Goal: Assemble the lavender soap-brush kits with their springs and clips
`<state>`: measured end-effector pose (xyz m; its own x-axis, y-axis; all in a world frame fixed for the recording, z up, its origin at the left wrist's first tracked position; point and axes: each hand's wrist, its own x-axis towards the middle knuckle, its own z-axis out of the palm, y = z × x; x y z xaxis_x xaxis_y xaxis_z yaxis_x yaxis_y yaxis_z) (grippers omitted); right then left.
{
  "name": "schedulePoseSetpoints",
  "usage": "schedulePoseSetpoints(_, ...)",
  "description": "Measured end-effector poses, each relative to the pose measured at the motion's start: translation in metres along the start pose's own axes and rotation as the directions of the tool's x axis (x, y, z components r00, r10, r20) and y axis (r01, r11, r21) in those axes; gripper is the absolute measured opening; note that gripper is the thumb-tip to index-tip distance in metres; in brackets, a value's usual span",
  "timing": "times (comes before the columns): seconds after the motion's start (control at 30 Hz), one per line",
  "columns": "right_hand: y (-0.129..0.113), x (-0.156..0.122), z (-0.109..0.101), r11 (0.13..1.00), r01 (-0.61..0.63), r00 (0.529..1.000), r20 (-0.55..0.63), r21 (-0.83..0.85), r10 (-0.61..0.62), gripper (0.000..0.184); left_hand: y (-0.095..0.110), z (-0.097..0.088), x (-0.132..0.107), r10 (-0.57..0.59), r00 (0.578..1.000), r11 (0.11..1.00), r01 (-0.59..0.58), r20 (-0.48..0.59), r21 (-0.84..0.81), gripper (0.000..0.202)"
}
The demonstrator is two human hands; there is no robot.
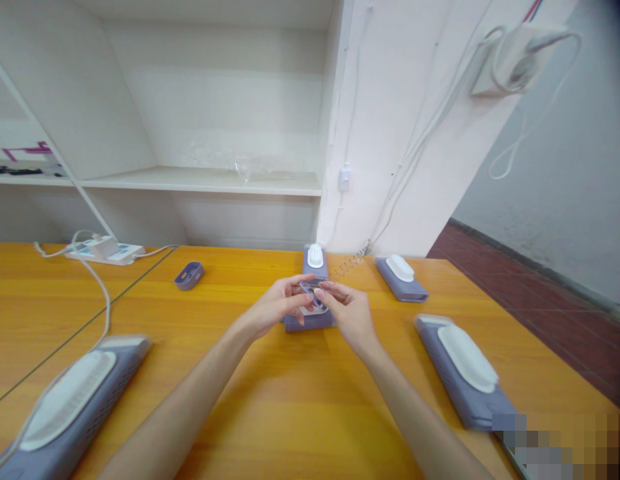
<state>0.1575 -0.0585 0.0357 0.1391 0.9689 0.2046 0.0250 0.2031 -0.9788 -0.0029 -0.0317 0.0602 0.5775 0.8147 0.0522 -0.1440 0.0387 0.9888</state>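
Both hands meet above the middle of the table. Pinched between their fingertips is a small purplish frame-like part [307, 288], mostly covered by the fingers and blurred. My left hand [285, 300] has its fingers curled around the left side of this part. From the other side, my right hand [347, 310] grips it with thumb and forefinger. Directly beneath the hands lies a grey-purple box-shaped device [309, 323] with a pale top, partly hidden. Just behind it is another such device [316, 263] with a white ribbed piece on top.
Similar grey-purple devices with white oval pieces lie at left front [85, 393], right [465, 367] and back right [403, 279]. A small purple open case [189, 275] sits back left. A power strip [107, 249] and a coiled cord [347, 265] lie along the back edge.
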Motion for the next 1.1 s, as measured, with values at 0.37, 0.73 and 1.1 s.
schedulePoseSetpoints(0.37,-0.011,-0.004,0.002,0.981,0.061,0.996,-0.058,-0.186,-0.073,0.036,0.001,0.011,0.003,0.025,0.986,0.998,-0.017,-0.167,0.053,0.051)
schedulePoseSetpoints(0.73,-0.006,0.000,-0.006,0.937,0.190,0.981,0.007,-0.293,-0.196,0.027,0.006,0.005,0.003,0.025,0.991,0.993,-0.009,-0.134,0.115,0.050)
schedulePoseSetpoints(1.1,0.000,0.002,-0.005,0.978,0.121,0.993,0.001,-0.170,-0.122,0.027,0.004,0.006,0.002,-0.015,0.995,0.999,0.019,-0.096,0.045,0.061)
